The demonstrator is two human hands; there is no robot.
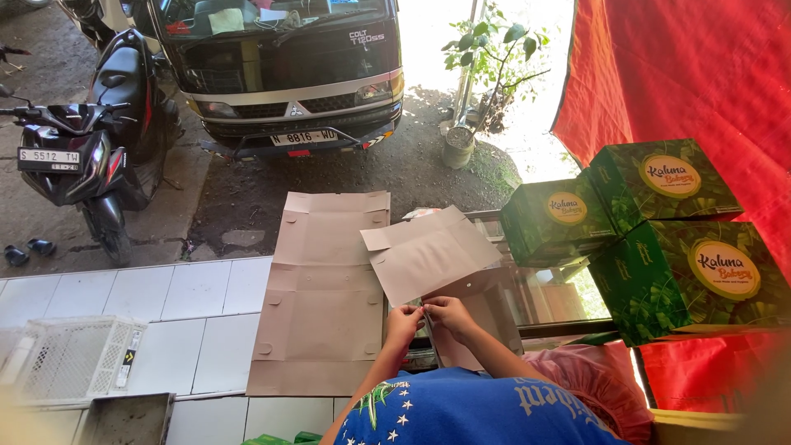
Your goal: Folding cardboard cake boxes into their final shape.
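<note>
Both your hands meet at the lower edge of a half-folded brown cardboard box blank [437,264]. Your left hand [404,320] pinches a small flap with its fingertips; your right hand [449,315] grips the same edge just beside it. The blank rises tilted away from you, above your hands. A flat stack of unfolded brown blanks [321,288] lies on the white tiled worktop [189,305] just left of it. Three green leaf-printed boxes [643,231] with round yellow labels stand stacked at right, against red cloth [692,74].
</note>
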